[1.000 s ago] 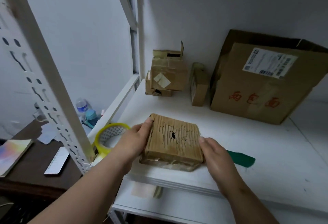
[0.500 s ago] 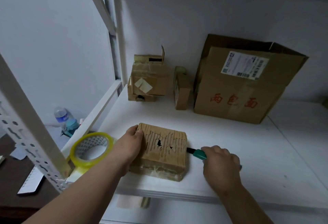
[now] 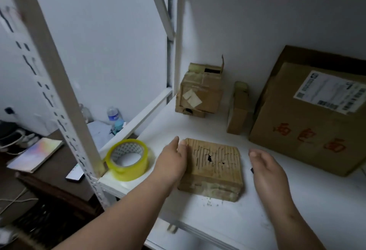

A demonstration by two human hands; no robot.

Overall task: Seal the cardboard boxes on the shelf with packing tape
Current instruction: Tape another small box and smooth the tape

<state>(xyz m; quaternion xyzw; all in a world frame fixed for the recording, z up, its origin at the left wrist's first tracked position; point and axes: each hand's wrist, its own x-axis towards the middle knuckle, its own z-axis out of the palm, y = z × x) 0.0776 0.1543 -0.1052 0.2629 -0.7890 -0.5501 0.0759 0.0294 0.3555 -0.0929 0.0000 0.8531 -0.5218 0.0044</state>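
Four cardboard boxes sit on the white shelf (image 3: 309, 210), and the one under your hands is the small flat box (image 3: 213, 168) near the front edge. Your left hand (image 3: 172, 165) rests against its left side with the fingers (image 3: 183, 143) laid nearly straight along the top left corner, touching but not curled round anything. Your right hand (image 3: 267, 172) hovers just beside the box's right side, apart from it, fingers loosely bent; a small dark tip (image 3: 252, 170) shows at its palm, and you cannot tell from here whether it is gripping something.

This box looks light and worn. Its top face is scored in ragged strips with a couple of holes torn through, and crumbs of board lie on the shelf in front of it. Expect the top to give under pressure, so hold it by the side walls and the firmer corners, not by pressing the middle. It will probably slide easily on the smooth shelf, so brace it with one hand while you tape.

The roll of yellow packing tape (image 3: 127, 159) lies flat at the shelf's left front corner, just left of your left hand, beside the slotted upright (image 3: 59, 99).
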